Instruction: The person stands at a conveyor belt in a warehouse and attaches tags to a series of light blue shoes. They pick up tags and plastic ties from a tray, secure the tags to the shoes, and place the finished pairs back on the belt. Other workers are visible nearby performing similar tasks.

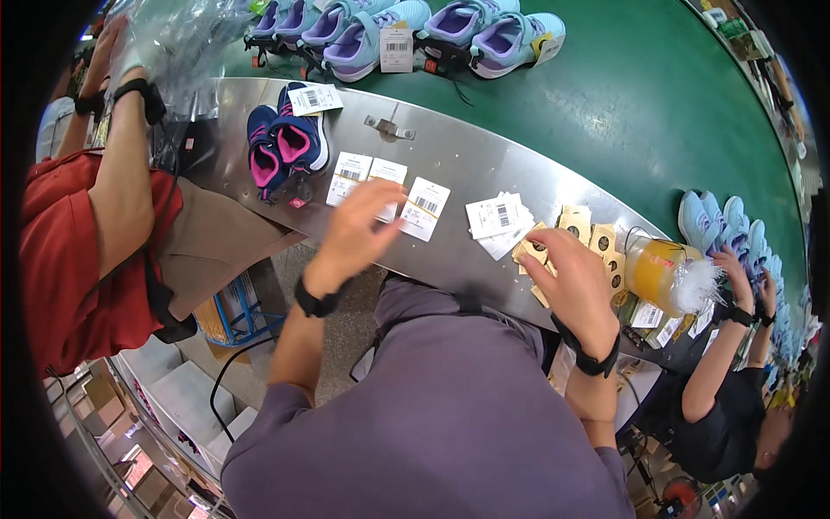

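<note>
My left hand hovers at the near side of a row of white barcode tags, thumb and fingers apart, with nothing visible between them. Beside its fingertips lie a left tag, a middle tag partly covered by the hand, and a right tag. My right hand is over small yellow tags, thumb and forefinger spread either side of one yellow tag; whether they touch it is unclear. More yellow tags lie beyond that hand. A loose pile of white tags rests between both hands.
Navy-and-pink shoes stand on the metal ledge. Light-blue shoes line the green belt. A yellow tape-wrapped container stands at right. Co-workers' arms reach in: one at left handling clear plastic, another at right.
</note>
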`<state>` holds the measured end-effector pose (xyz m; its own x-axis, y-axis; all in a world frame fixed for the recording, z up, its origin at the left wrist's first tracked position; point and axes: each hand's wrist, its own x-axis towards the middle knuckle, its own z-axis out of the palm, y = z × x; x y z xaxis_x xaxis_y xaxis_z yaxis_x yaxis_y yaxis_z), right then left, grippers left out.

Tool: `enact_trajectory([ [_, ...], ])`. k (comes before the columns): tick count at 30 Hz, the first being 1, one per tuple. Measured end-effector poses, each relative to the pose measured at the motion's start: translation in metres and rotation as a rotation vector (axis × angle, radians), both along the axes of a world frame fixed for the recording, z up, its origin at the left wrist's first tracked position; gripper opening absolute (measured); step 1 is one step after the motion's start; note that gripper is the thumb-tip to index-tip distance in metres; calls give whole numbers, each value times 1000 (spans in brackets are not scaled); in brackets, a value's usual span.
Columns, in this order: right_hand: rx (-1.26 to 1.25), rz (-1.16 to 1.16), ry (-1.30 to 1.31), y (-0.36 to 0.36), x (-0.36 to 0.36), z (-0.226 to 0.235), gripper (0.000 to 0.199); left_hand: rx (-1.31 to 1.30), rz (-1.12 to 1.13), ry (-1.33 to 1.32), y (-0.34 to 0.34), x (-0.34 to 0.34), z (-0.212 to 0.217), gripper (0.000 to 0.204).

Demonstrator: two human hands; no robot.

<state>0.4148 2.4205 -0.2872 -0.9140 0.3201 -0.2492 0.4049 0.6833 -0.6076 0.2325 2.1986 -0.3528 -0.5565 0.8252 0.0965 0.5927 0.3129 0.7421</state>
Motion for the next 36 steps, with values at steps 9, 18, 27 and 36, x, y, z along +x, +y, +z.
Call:
enact_trajectory([
  [9,196,314,75,-72,-82,-42,29,-203,-226,116,-20,-43,6,71],
  [18,489,339,216,-97,-83,-94,17,-155,-432,201,17,-32,-20,78],
  [27,366,425,279,-90,-76,-94,14,-164,-424,233,17,-28,-21,73],
  [36,344,364,303,-94,-77,-94,13,-176,-428,229,20,-28,-15,73],
])
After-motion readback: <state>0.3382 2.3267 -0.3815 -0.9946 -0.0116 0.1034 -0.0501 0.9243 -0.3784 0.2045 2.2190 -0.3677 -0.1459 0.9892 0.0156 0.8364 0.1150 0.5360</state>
